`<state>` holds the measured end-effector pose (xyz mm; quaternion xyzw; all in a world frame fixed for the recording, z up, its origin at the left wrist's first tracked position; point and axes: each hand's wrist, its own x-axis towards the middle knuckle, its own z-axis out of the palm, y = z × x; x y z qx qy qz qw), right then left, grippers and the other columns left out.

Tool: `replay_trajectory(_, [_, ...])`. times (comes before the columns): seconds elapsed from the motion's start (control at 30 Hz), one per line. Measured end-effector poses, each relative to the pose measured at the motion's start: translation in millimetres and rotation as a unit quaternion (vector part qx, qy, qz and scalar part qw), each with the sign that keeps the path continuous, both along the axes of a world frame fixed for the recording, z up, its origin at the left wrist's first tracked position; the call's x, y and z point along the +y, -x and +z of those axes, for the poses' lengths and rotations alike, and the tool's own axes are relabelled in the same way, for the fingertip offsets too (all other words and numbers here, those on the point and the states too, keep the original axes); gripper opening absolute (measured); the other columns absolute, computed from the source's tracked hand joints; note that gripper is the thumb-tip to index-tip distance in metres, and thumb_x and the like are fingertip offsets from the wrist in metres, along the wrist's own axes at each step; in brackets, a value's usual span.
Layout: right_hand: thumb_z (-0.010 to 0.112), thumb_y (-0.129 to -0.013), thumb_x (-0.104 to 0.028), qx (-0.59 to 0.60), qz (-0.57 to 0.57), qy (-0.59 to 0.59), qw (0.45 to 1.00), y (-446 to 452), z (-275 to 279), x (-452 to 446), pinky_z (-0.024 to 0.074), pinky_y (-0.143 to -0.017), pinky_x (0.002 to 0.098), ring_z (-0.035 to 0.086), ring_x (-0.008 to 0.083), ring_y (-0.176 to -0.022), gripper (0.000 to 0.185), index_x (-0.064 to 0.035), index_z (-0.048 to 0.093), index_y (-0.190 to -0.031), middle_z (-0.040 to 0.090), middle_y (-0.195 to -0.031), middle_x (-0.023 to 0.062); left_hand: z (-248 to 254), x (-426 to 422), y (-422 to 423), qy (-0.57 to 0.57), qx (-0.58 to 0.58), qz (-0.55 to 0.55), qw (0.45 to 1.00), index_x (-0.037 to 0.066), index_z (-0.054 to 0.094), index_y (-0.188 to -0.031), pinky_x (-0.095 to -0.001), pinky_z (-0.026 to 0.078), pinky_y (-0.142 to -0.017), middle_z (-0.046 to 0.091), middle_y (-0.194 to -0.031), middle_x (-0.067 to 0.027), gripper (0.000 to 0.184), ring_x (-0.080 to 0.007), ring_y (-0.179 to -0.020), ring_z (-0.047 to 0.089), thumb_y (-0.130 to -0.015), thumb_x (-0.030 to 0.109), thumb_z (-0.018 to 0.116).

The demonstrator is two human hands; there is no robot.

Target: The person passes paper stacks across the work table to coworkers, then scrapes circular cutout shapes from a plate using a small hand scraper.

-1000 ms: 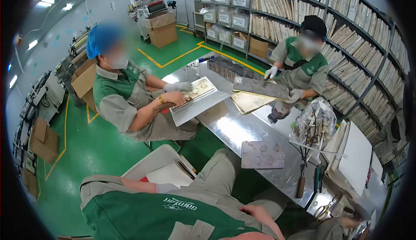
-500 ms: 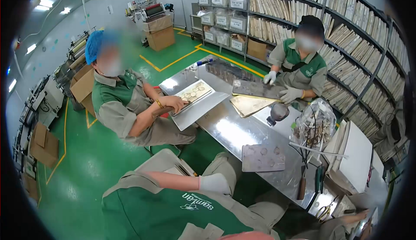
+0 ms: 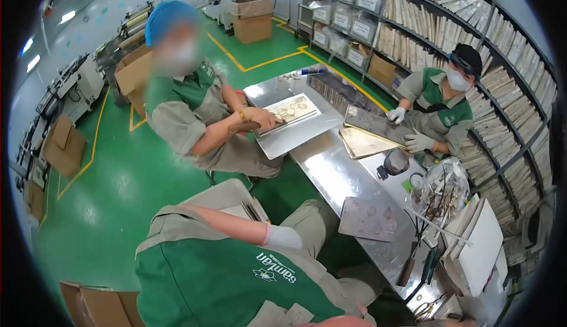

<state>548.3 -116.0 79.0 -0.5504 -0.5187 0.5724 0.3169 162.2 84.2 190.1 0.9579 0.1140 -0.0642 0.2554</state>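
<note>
My left forearm crosses above my lap and ends in a white glove (image 3: 283,236), my left hand, near my thigh. Its fingers are hidden, so their state cannot be made out. No right hand of mine can be recognised; a pinkish blurred patch lies at the bottom edge. Beside my left arm is a pale tray (image 3: 215,190) with thin dark-edged pieces in it. On the near table edge lies a grey metal plate (image 3: 367,219) with round marks. Farther right lie a wooden-handled tool (image 3: 406,271), a dark-green-handled tool (image 3: 430,265) and scissors (image 3: 426,309).
Across the metal table (image 3: 328,170), a blue-capped person works on a plate with round shapes (image 3: 293,111). A gloved person handles a dark plate (image 3: 378,123). A clear plastic bag (image 3: 442,194) and upright white boards (image 3: 478,247) stand at right. Shelves (image 3: 413,38) line the back.
My view has swung, so the table and people sit farther right. A cardboard box appears at lower left. The blue-capped person's hand has shifted on their plate; my left arm stays by my lap.
</note>
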Motion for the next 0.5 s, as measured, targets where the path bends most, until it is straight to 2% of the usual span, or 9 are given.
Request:
replay_trajectory(0.03, [0.070,-0.087,-0.006,0.007,-0.005,0.002,1.000,-5.0,-2.0,-2.7,0.0520,-0.074,0.0285,0.067,0.0143,-0.084,0.016,-0.0013,0.067,-0.101,0.069,-0.087,0.0079,-18.8,0.4,6.0,0.042,-0.021,0.028,0.999,0.010,0.071,-0.088,-0.0490,0.050,-0.062,0.066,-0.079,-0.0185,0.019,-0.0417,-0.075,0.064,-0.084,0.024,0.059])
replay_trajectory(0.13, [0.070,-0.087,-0.006,0.030,-0.020,0.009,0.999,-16.0,-7.5,-9.1,0.0520,-0.072,0.0283,0.067,0.0140,-0.083,0.014,-0.0012,0.067,-0.100,0.069,-0.086,0.0076,-31.6,-6.0,2.9,0.037,0.006,0.031,0.999,0.011,0.071,-0.095,-0.0481,0.051,-0.065,0.067,-0.083,-0.0184,0.021,-0.0405,-0.077,0.065,-0.085,0.024,0.058])
replay_trajectory(0.2, [0.070,-0.087,-0.006,0.049,-0.035,0.010,0.998,-19.2,-7.5,-10.9,0.0520,-0.072,0.0282,0.067,0.0138,-0.082,0.014,-0.0011,0.066,-0.099,0.069,-0.085,0.0074,-21.4,-17.3,-10.0,0.044,-0.127,0.056,0.989,0.012,0.072,-0.092,-0.0446,0.052,-0.070,0.071,-0.090,-0.0117,0.017,-0.0366,-0.084,0.067,-0.086,0.020,0.058])
replay_trajectory(0.27, [0.070,-0.089,-0.006,-0.004,-0.079,-0.008,0.997,-3.4,39.7,4.6,0.0484,-0.063,0.0255,0.064,0.0107,-0.073,0.009,-0.0018,0.064,-0.093,0.065,-0.077,0.0042,-15.2,-10.2,-19.9,-0.033,-0.299,0.045,0.953,0.007,0.065,-0.108,-0.0432,0.051,-0.081,0.066,-0.108,-0.0138,0.030,-0.0342,-0.097,0.063,-0.083,0.023,0.065])
replay_trajectory(0.3, [0.070,-0.090,-0.007,-0.067,-0.116,-0.026,0.991,12.1,88.0,24.4,0.0449,-0.056,0.0230,0.061,0.0076,-0.064,0.010,-0.0025,0.062,-0.086,0.061,-0.070,0.0012,6.0,-9.1,-23.4,-0.017,-0.306,0.103,0.946,0.005,0.063,-0.111,-0.0438,0.050,-0.084,0.065,-0.110,-0.0154,0.036,-0.0351,-0.099,0.062,-0.080,0.024,0.068])
replay_trajectory(0.37, [0.066,-0.095,-0.011,-0.137,-0.202,-0.095,0.965,-15.0,81.2,45.3,0.0355,-0.047,0.0205,0.048,0.0037,-0.051,0.017,-0.0046,0.059,-0.080,0.053,-0.060,-0.0029,39.1,3.7,-28.5,-0.028,-0.339,0.191,0.921,0.002,0.060,-0.115,-0.0449,0.049,-0.088,0.064,-0.111,-0.0181,0.048,-0.0374,-0.102,0.061,-0.076,0.026,0.073])
replay_trajectory(0.4, [0.066,-0.095,-0.014,-0.130,-0.221,-0.079,0.963,-30.4,87.6,51.9,0.0394,-0.051,0.0220,0.052,0.0060,-0.055,0.015,-0.0039,0.061,-0.085,0.056,-0.063,-0.0009,47.5,12.7,-29.8,-0.056,-0.364,0.225,0.902,0.001,0.060,-0.117,-0.0454,0.049,-0.089,0.063,-0.111,-0.0191,0.053,-0.0388,-0.102,0.060,-0.073,0.028,0.076])
replay_trajectory(0.43, [0.066,-0.095,-0.018,-0.122,-0.239,-0.065,0.961,-45.8,92.4,58.5,0.0433,-0.055,0.0235,0.055,0.0084,-0.059,0.016,-0.0032,0.063,-0.089,0.058,-0.066,0.0011,55.1,21.0,-28.7,-0.077,-0.350,0.254,0.898,0.002,0.058,-0.123,-0.0467,0.047,-0.093,0.061,-0.118,-0.0206,0.060,-0.0394,-0.107,0.058,-0.075,0.033,0.076])
replay_trajectory(0.5, [0.063,-0.098,-0.019,-0.148,-0.290,-0.133,0.936,-69.3,83.3,73.4,0.0307,-0.046,0.0205,0.043,0.0028,-0.050,0.025,-0.0067,0.058,-0.077,0.048,-0.059,-0.0050,46.7,40.4,-22.9,-0.149,-0.300,0.297,0.894,0.005,0.052,-0.133,-0.0489,0.040,-0.102,0.049,-0.138,-0.0242,0.069,-0.0408,-0.122,0.049,-0.078,0.038,0.074])
